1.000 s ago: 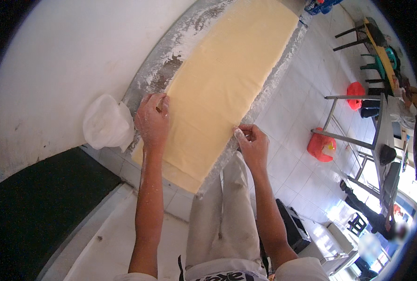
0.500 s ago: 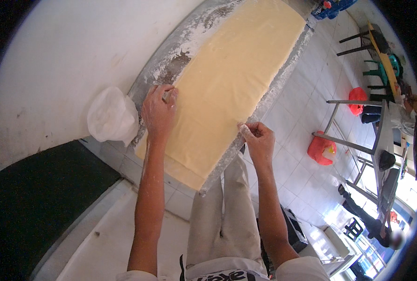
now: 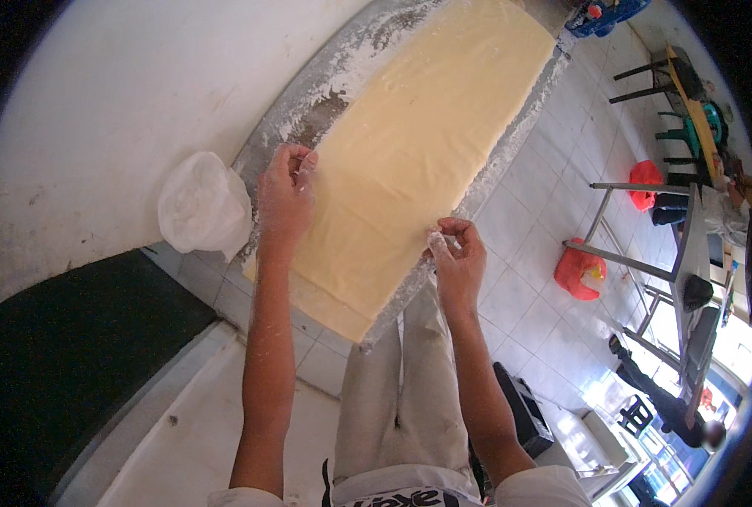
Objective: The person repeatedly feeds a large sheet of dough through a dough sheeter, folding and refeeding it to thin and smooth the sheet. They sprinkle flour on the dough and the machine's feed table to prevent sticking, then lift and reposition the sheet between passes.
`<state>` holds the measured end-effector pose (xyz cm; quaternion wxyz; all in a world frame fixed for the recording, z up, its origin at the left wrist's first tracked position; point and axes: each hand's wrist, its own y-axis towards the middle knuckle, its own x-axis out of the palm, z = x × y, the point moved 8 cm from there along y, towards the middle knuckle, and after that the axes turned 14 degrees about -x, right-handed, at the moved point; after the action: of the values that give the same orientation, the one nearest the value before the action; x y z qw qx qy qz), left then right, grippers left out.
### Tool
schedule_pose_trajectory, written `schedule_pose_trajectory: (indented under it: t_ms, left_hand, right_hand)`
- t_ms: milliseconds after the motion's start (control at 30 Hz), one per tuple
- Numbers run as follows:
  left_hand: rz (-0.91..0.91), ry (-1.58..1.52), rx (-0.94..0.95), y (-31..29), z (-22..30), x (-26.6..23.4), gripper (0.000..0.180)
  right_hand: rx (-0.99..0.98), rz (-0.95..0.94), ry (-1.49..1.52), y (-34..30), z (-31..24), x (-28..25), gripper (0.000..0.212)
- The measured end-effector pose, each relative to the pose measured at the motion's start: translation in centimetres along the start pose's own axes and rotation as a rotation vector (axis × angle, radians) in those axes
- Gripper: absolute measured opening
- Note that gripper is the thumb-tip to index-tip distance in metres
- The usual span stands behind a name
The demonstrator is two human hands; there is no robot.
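Observation:
A long, pale yellow dough sheet lies over a flour-dusted grey table, its near end reaching toward my legs. Shallow wrinkles cross the sheet between my hands, and a straight line runs across near its closest end. At the sheet's left edge is my left hand, fingers curled toward the thumb, flour on the skin. My right hand is at the right edge, thumb and fingers pinched at the dough's border. How much dough lies between the fingertips of either hand is hard to see.
A white plastic bag stands by the wall, left of the table. On the tiled floor to the right are red bags beside a metal-legged table. Chairs and a person are farther right. A dark panel lies at lower left.
My right hand has shifted slightly left and its fingers have changed pose a little. My left hand has moved up slightly, its fingers still curled. The dough sheet stays nearly in place.

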<state>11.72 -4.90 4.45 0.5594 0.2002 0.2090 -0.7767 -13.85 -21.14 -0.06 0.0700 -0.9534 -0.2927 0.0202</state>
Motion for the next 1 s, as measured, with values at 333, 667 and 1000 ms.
schedule_pose_trajectory:
  t_ms: [333,667,1000]
  left_hand:
    - [-0.253,0.051,-0.259,0.7,-2.6,-0.9,0.033]
    - [-0.477,0.188,-0.383,-1.4,-4.2,-1.3,0.034]
    - [-0.359,0.206,-0.523,-6.9,-7.7,-8.8,0.018]
  right_hand:
    - [0.169,-0.377,-0.127,-3.3,0.3,3.0,0.046]
    - [0.295,-0.441,0.087,-6.6,0.1,4.9,0.055]
    - [0.105,-0.914,-0.133,-12.0,-2.8,6.4,0.064]
